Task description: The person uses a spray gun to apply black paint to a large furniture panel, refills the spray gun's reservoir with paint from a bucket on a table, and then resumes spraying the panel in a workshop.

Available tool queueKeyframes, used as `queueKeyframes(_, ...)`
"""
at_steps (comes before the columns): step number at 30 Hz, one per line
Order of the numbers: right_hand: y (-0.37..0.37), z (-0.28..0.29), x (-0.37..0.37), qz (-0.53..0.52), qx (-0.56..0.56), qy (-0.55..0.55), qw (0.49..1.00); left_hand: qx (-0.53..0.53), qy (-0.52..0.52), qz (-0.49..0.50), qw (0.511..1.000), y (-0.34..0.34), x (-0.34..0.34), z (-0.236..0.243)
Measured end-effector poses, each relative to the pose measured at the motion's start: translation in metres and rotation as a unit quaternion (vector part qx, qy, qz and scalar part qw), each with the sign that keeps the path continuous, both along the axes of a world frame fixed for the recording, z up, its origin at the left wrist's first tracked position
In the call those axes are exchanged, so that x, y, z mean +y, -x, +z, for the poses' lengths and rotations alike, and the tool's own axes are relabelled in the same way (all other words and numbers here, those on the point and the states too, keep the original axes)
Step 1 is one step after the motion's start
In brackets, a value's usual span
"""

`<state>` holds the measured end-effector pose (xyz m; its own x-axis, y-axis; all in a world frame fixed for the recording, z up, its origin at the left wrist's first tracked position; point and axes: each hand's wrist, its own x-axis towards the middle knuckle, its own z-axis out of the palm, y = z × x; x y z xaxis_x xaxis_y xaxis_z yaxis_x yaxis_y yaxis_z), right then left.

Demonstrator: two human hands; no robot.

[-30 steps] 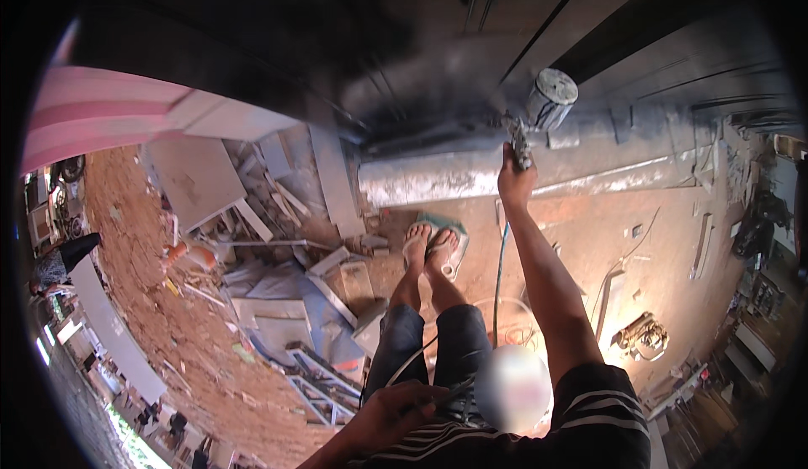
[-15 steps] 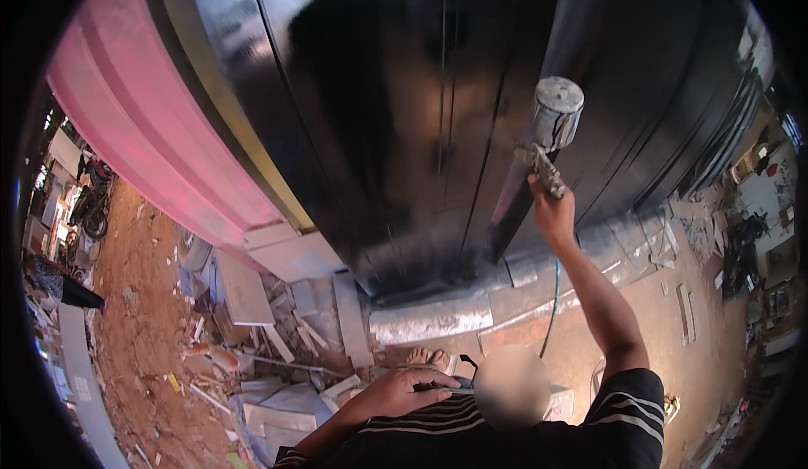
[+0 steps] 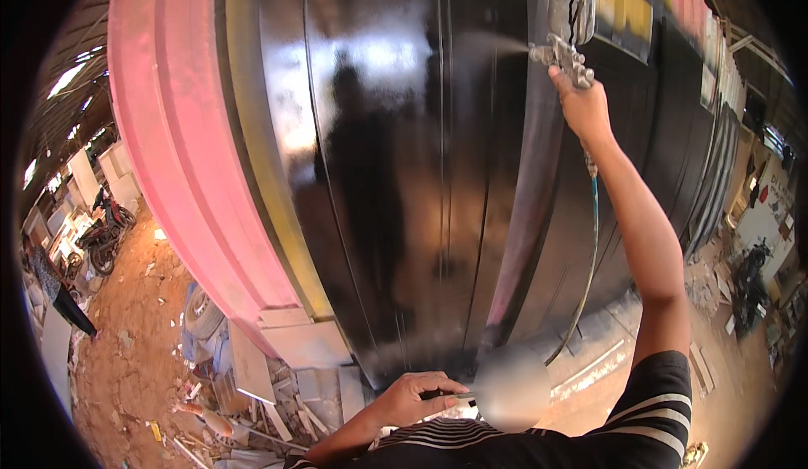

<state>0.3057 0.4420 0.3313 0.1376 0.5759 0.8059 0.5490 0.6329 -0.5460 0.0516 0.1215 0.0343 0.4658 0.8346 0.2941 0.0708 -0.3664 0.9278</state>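
My right hand (image 3: 587, 114) is raised and wrapped around a metal spray gun (image 3: 562, 58) with a paint-streaked silver cup (image 3: 570, 8) on top. A pale mist (image 3: 497, 42) leaves its nozzle toward the left, in front of a tall, glossy black panelled surface (image 3: 404, 200). From the gun's grip a thin hose (image 3: 589, 250) hangs down past my forearm. Low in front of my body, my left hand (image 3: 421, 397) is closed, with finger and thumb around a thin dark thing whose kind I cannot make out. A blurred round patch beside it hides what lies there.
Left of the black surface run a yellow strip (image 3: 282, 233) and pink panels (image 3: 181, 132). Board offcuts (image 3: 252, 364), a tyre (image 3: 204, 313) and rubble lie at the lower left. Farther left are a motorcycle (image 3: 105, 233) and a person (image 3: 63, 292). Dark bags (image 3: 749, 280) stand at right.
My right hand has lifted the spray gun higher up the black surface, and mist now shows at the nozzle. The view has tilted upward. My left hand stays low near my body.
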Motion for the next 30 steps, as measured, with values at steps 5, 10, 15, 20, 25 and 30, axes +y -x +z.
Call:
queueKeyframes(5, 0.012, 0.086, 0.001, 0.012, 0.044, -0.054, 0.997, -0.032, -0.056, 0.055, 0.996, -0.003, 0.000, 0.021)
queueKeyframes(10, 0.021, 0.174, 0.015, -0.020, 0.070, -0.095, 0.993, -0.072, -0.079, 0.084, 0.991, -0.005, -0.005, 0.055)
queueKeyframes(15, 0.029, 0.257, 0.026, -0.079, 0.062, -0.167, 0.981, -0.129, -0.087, 0.099, 0.983, -0.008, -0.002, 0.080)
queueKeyframes(20, 0.063, 0.281, -0.012, -0.021, 0.119, -0.176, 0.977, -0.152, -0.109, 0.115, 0.976, -0.006, -0.002, 0.096)
queueKeyframes(25, 0.085, 0.267, -0.036, 0.036, 0.136, -0.138, 0.980, -0.143, -0.120, 0.140, 0.972, -0.004, -0.006, 0.100)
queueKeyframes(30, 0.077, 0.243, 0.028, 0.014, 0.081, -0.075, 0.994, -0.084, -0.144, 0.130, 0.978, 0.012, -0.013, 0.093)
